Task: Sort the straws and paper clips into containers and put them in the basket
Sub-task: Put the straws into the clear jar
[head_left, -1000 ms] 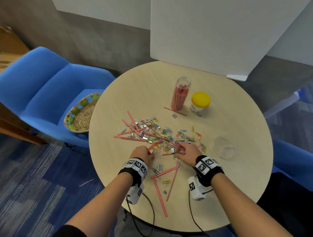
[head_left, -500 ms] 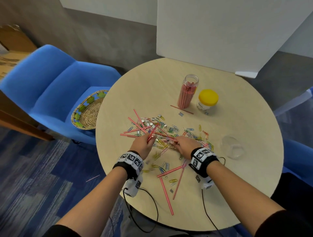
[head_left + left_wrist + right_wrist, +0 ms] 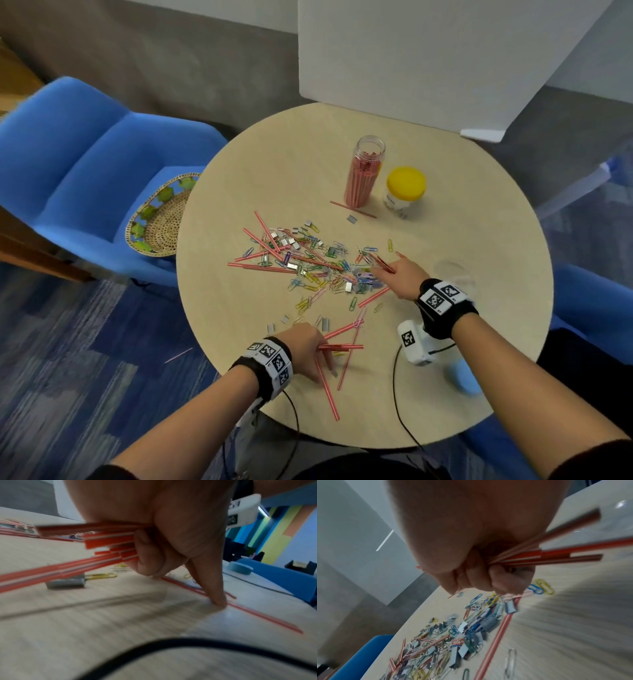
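Round light-wood table [image 3: 239, 342] over blue patterned carpet, a stray straw on the floor [image 3: 178, 355] left of it. Nearest the person, the left hand [image 3: 305, 346] sits at the table's near edge, fingers curled round a bundle of red-striped straws [image 3: 109, 539], one finger [image 3: 212, 588] stretched down, its tip beside a loose straw [image 3: 327, 390] lying flat. Black cable [image 3: 171, 646] runs from the wrist rig. Right hand [image 3: 400, 277] further out and to the right, fist closed on several straws [image 3: 556, 553], knuckles just over the edge of the pile. Pile of mixed coloured paper clips [image 3: 325, 267], small silver clips and more loose straws spreads across mid-table. Clear lid or cup [image 3: 452, 274] right of the right hand, too faint to tell which. Beyond the pile, a tall clear jar [image 3: 364, 178] stands upright, open, packed with straws; just beside it a short yellow-lidded jar [image 3: 404, 192]; one straw lies at their base. Woven basket [image 3: 161, 219] rests on the blue chair [image 3: 85, 164] left of the table. White board [image 3: 411, 51] and grey wall behind.
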Tool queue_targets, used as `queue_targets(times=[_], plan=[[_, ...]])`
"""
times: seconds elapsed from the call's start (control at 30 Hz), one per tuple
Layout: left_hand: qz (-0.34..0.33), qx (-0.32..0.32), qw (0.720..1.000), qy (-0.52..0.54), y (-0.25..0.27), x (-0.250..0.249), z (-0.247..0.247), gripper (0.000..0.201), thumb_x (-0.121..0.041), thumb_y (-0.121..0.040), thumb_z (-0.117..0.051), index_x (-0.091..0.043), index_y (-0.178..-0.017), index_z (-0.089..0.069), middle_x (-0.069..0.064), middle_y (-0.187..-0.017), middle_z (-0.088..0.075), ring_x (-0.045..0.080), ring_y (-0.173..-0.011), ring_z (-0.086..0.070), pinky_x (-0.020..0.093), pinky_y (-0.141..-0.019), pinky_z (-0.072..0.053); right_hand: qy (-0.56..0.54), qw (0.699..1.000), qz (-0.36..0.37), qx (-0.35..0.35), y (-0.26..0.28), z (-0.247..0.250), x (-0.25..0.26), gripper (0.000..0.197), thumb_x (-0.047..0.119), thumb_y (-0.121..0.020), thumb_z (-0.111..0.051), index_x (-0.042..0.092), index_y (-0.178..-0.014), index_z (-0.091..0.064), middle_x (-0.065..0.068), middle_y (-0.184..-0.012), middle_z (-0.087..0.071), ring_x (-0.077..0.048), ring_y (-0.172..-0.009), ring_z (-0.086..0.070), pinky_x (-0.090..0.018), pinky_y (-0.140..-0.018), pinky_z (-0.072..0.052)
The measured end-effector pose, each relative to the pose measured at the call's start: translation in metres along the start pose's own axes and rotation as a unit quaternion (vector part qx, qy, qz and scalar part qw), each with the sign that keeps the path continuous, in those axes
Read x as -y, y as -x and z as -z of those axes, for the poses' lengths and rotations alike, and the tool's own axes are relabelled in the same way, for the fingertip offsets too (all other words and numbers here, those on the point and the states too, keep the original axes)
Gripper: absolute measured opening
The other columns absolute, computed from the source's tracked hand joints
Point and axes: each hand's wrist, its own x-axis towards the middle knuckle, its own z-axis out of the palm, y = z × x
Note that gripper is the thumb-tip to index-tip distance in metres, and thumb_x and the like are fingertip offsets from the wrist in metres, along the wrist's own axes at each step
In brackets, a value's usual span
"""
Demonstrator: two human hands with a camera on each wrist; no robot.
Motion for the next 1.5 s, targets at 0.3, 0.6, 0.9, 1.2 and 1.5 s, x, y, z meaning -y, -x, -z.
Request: queue_targets(times=[0.3, 0.6, 0.9, 1.2, 1.5], plan=[[-0.004, -0.029, 0.995, -0.091, -0.008, 0.006, 0.000, 0.036, -0.053, -0.084, -0.066, -0.020, -0.097, -0.072, 0.001, -0.085, -0.071, 0.019, -0.077, -0.064, 0.031, -0.074, -0.054, 0.128, 0.989, 0.070, 0.016, 0.010, -0.024, -0.018, 0.016, 0.025, -0.084, -0.065, 0.030, -0.100, -0.068, 0.006, -0.103, -0.067, -0.017, -0.098, -0.062, -0.032, -0.086, -0.051], [-0.011, -0.146, 0.984, -0.105, -0.008, 0.014, 0.013, 0.054, -0.045, -0.092, -0.060, -0.041, -0.141, -0.039, 0.000, -0.097, -0.068, 0.019, -0.086, -0.063, 0.030, -0.077, -0.050, 0.303, 0.949, 0.080, 0.034, -0.006, -0.027, 0.004, 0.011, 0.024, -0.092, -0.059, 0.016, -0.090, -0.065, -0.002, -0.086, -0.064, -0.020, -0.080, -0.063, -0.033, -0.077, -0.056], [0.026, -0.161, 0.973, -0.161, -0.021, -0.002, 0.011, 0.036, -0.047, -0.098, -0.046, -0.018, -0.108, -0.064, 0.005, -0.088, -0.066, 0.024, -0.078, -0.060, 0.031, -0.068, -0.050, 0.302, 0.946, 0.115, 0.022, -0.006, -0.017, 0.003, 0.013, 0.032, -0.088, -0.064, 0.019, -0.085, -0.061, 0.000, -0.081, -0.063, -0.016, -0.071, -0.061, -0.024, -0.064, -0.051], [0.094, -0.160, 0.982, -0.041, -0.025, 0.000, 0.030, 0.032, -0.046, -0.093, -0.057, -0.017, -0.105, -0.067, 0.002, -0.095, -0.067, 0.018, -0.083, -0.060, 0.027, -0.075, -0.048, 0.106, 0.985, 0.107, -0.082, 0.009, 0.001, -0.008, 0.007, 0.030, -0.090, -0.060, 0.025, -0.094, -0.061, 0.004, -0.082, -0.065, -0.018, -0.074, -0.060, -0.028, -0.061, -0.045], [0.114, -0.262, 0.946, 0.155, -0.012, 0.023, 0.039, 0.021, -0.030, -0.096, -0.057, -0.014, -0.091, -0.070, -0.004, -0.074, -0.062, 0.015, -0.067, -0.056, 0.023, -0.058, -0.036, 0.008, 0.997, 0.078, 0.006, 0.033, -0.025, -0.013, 0.012, 0.037, -0.088, -0.062, 0.026, -0.084, -0.063, 0.010, -0.068, -0.052, -0.008, -0.061, -0.047, -0.026, -0.059, -0.037]])
